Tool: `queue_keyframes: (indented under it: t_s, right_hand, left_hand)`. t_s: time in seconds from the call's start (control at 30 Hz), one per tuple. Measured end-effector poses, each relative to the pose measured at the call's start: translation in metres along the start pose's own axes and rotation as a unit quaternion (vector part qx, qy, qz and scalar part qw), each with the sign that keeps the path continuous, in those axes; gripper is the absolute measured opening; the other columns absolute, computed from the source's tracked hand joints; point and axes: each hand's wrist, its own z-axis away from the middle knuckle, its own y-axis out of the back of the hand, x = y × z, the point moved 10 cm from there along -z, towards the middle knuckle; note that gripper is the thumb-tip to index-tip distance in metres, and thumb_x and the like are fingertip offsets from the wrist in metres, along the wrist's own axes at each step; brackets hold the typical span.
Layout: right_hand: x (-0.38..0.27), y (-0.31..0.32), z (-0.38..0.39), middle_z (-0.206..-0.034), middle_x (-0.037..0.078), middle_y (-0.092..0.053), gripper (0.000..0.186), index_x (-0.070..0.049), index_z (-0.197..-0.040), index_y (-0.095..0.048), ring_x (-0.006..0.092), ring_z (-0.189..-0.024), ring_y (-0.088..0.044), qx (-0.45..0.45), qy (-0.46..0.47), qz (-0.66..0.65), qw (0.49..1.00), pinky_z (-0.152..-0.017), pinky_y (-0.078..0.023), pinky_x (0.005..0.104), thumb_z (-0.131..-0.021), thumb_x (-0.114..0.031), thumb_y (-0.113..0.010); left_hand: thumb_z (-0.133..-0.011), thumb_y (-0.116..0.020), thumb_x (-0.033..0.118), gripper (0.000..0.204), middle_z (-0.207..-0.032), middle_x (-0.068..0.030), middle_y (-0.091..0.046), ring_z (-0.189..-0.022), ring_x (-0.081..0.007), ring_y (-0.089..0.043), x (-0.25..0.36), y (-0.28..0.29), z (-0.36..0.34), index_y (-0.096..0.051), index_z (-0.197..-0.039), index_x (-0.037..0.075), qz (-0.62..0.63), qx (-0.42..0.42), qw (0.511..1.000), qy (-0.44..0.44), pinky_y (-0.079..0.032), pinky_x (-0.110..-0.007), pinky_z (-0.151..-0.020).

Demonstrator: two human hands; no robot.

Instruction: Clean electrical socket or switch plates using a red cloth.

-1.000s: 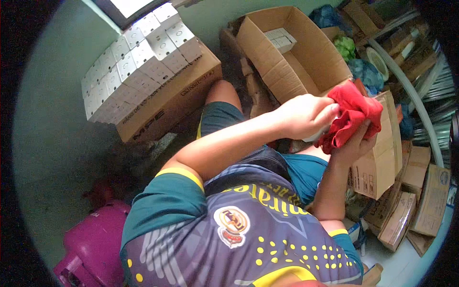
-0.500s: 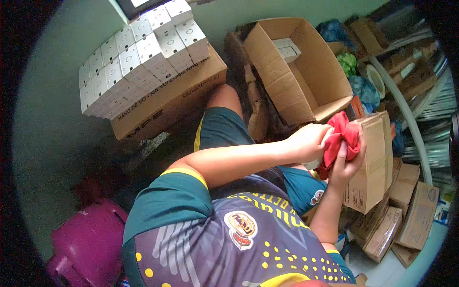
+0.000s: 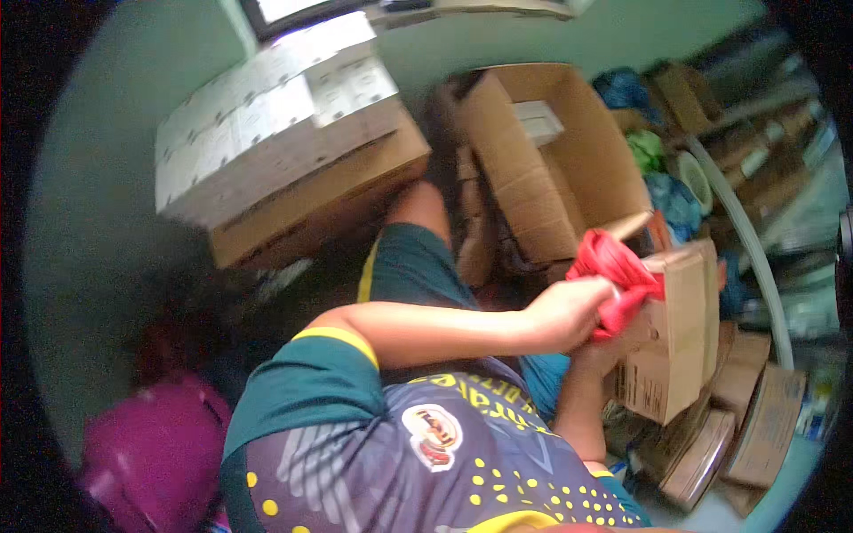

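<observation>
My left hand (image 3: 569, 314) is closed around a crumpled red cloth (image 3: 604, 258) in front of me, to the right of my knee. Folds of the cloth stick out above and below its fingers. Just below the cloth, close against the left hand, is my right hand (image 3: 606, 354); it is smeared by motion and its fingers are mostly hidden. Behind both hands stands a closed, taped cardboard box (image 3: 689, 329).
At the far left, rows of white box-shaped pieces (image 3: 267, 115) are stacked on a cardboard box (image 3: 320, 204). An open carton (image 3: 520, 169) holds a few white pieces (image 3: 538, 122). More cartons (image 3: 769, 426) lie at right; a purple plastic object (image 3: 160, 444) is at lower left.
The cloth and both hands have shifted down and slightly left in view. My right hand has gone from the cloth's right side to below it. The view has tilted a little and blurred.
</observation>
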Motion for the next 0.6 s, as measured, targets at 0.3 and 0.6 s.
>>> queue_keyframes:
  t_s: [0.3, 0.6]
  right_hand:
    - [-0.090, 0.065, -0.026, -0.121, 0.020, -0.063, 0.053, 0.003, -0.121, -0.059, 0.0316, -0.111, -0.061, 0.176, 0.164, -0.189, 0.952, -0.102, -0.045, 0.0417, -0.103, -0.042, -0.037]
    - [-0.081, 0.073, -0.028, -0.106, 0.017, -0.065, 0.073, 0.004, -0.115, -0.062, 0.0277, -0.097, -0.064, 0.144, 0.204, -0.186, 0.950, -0.090, -0.050, 0.0411, -0.100, -0.063, -0.039]
  left_hand:
    - [-0.098, -0.052, 0.008, 0.013, -0.091, -0.0244, -0.059, -0.086, -0.0472, -0.060, 0.052, 0.005, -0.033, -0.049, -0.107, 0.000, 0.015, -0.082, 0.997, -0.005, -0.049, -0.046, -0.073]
    - [-0.108, -0.042, 0.028, 0.033, -0.104, -0.0201, -0.062, -0.096, -0.0309, -0.064, 0.041, 0.000, -0.014, -0.053, -0.119, -0.001, 0.127, -0.083, 0.984, 0.098, -0.049, -0.039, -0.084]
